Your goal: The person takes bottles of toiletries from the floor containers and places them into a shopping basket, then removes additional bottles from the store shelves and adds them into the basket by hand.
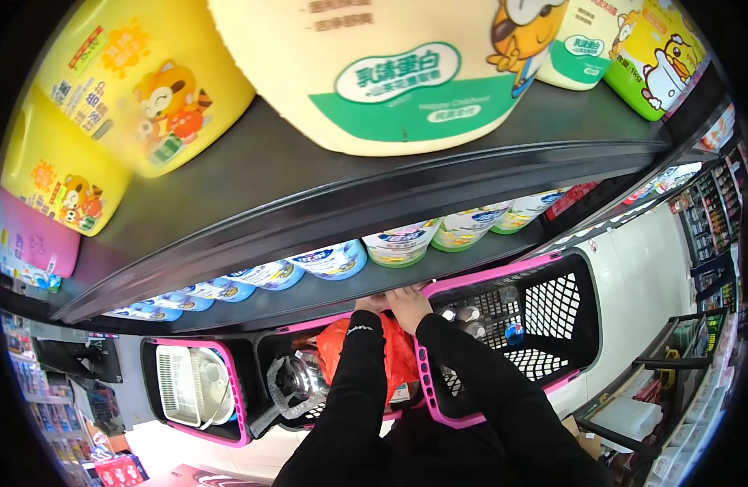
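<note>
My left hand [372, 303] and my right hand [409, 308] are side by side at the front edge of the lower shelf [305, 302]. Their fingers look curled in, and whatever is between them is too small or hidden to make out. Just below them, a bright red plastic bag [400, 357] sits in the middle black-and-pink shopping basket [264, 349], partly covered by my left sleeve. Beside the bag is a shiny metal pot [303, 375] with clear wrapping. My right forearm crosses over the rim of the right basket [427, 381].
Large yellow bottles [159, 89] and a cream-green bottle [406, 81] fill the upper shelf close to my head. Blue-white tubs [329, 258] and green-white tubs [402, 242] line the lower one. The left basket [242, 398] holds white plastic baskets [199, 385]. Store racks [674, 357] stand at right.
</note>
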`<state>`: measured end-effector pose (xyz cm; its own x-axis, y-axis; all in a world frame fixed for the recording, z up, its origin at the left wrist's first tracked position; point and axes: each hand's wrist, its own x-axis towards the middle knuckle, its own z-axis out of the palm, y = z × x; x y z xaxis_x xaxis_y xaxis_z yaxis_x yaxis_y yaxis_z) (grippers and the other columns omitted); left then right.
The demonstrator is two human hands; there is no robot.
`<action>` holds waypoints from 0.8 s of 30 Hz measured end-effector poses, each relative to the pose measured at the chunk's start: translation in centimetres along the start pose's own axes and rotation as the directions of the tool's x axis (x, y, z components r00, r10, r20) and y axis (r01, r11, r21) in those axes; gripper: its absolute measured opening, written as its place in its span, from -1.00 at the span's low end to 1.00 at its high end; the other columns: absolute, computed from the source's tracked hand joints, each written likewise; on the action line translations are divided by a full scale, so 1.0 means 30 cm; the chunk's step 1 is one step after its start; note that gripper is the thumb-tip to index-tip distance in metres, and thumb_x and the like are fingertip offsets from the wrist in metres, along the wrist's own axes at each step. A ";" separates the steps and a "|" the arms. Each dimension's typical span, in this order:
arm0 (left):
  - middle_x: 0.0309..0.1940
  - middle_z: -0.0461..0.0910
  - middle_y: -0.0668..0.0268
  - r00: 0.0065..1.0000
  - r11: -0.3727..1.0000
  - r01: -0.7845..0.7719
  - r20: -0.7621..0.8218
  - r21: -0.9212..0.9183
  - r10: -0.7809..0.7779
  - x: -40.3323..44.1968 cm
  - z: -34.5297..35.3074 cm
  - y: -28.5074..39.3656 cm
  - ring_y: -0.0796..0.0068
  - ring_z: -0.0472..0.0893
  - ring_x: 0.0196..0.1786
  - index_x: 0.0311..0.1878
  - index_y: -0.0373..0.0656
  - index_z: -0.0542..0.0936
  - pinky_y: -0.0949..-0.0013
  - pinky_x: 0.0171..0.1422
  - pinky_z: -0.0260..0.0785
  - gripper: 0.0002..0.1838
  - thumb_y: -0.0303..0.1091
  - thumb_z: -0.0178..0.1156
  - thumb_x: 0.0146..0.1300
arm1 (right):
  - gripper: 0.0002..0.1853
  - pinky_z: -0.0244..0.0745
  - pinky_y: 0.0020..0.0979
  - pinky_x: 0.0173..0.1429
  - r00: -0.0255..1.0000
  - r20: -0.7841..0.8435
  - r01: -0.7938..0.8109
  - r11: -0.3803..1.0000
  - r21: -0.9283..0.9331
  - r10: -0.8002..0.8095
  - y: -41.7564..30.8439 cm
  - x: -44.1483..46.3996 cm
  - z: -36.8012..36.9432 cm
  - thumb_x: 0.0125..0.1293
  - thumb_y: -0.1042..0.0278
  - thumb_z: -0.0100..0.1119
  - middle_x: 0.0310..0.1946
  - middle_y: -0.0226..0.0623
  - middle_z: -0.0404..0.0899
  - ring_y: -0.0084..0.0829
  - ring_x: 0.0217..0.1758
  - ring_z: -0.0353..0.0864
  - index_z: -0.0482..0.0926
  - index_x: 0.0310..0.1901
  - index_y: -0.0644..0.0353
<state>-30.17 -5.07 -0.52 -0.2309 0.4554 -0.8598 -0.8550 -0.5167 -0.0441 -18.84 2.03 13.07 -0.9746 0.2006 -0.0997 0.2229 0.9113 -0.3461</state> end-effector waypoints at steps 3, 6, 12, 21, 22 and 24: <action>-0.24 0.51 0.21 0.745 0.027 -0.660 0.650 0.751 0.150 0.121 -0.129 0.024 0.27 0.49 -0.17 -0.23 -0.19 0.46 0.22 -0.04 0.37 -0.74 -0.22 0.04 0.10 | -0.50 0.21 -0.26 0.18 0.990 -0.084 0.112 0.992 -0.054 -0.117 -0.006 -0.036 0.041 0.11 0.44 -0.16 0.12 -0.04 0.16 -0.17 0.16 0.24 0.14 0.14 0.29; -0.28 0.52 0.21 0.768 0.614 -0.556 0.628 0.560 0.122 0.167 -0.164 0.007 0.28 0.51 -0.22 -0.23 -0.21 0.46 0.23 -0.08 0.40 -0.79 -0.31 0.07 0.09 | -0.51 0.21 -0.26 0.18 0.989 -0.113 0.098 0.995 -0.029 -0.101 -0.020 -0.074 0.041 0.15 0.39 -0.20 0.14 -0.11 0.15 -0.23 0.18 0.23 0.13 0.16 0.25; -0.20 0.48 0.17 0.949 0.983 -0.078 0.315 0.168 0.021 0.023 -0.107 -0.010 0.29 0.49 -0.14 -0.11 -0.22 0.40 0.33 -0.01 0.39 -0.73 -0.29 -0.09 0.18 | -0.48 0.20 -0.25 0.18 0.985 -0.084 0.150 0.989 -0.017 -0.150 -0.036 -0.139 0.069 0.14 0.42 -0.20 0.22 -0.10 0.03 -0.22 0.20 0.21 0.09 0.18 0.26; -0.30 0.51 0.14 0.951 0.923 -0.208 0.289 0.324 0.113 -0.404 -0.253 -0.043 0.18 0.53 -0.26 -0.05 -0.24 0.35 0.18 -0.14 0.43 -0.61 -0.21 0.02 0.10 | -0.41 0.22 -0.27 0.16 0.908 -0.014 0.411 0.883 0.227 -0.419 -0.176 -0.368 -0.065 0.03 0.49 -0.07 0.24 -0.04 -0.03 -0.15 0.17 0.23 0.11 0.18 0.28; -0.30 0.51 0.13 0.958 0.906 -0.217 0.257 0.362 0.127 -0.451 -0.276 -0.045 0.18 0.54 -0.28 -0.04 -0.24 0.34 0.18 -0.17 0.43 -0.60 -0.20 0.03 0.10 | -0.40 0.22 -0.29 0.16 0.888 -0.001 0.441 0.849 0.290 -0.461 -0.196 -0.398 -0.083 0.02 0.50 -0.06 0.24 -0.04 -0.03 -0.15 0.16 0.25 0.12 0.17 0.28; -0.33 0.52 0.16 0.965 0.915 -0.216 0.217 0.341 0.147 -0.552 -0.306 -0.075 0.20 0.54 -0.31 -0.04 -0.23 0.34 0.19 -0.20 0.43 -0.60 -0.21 0.04 0.09 | -0.40 0.21 -0.30 0.17 0.873 -0.010 0.463 0.824 0.327 -0.487 -0.232 -0.458 -0.114 0.02 0.52 -0.06 0.23 -0.04 0.01 -0.16 0.14 0.27 0.11 0.18 0.29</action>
<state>-20.16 -18.12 9.15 -0.4496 0.5208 -0.7257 -0.8905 -0.3244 0.3189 -7.08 -5.83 20.03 -0.9599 -0.2653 0.0908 -0.2609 0.7263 -0.6360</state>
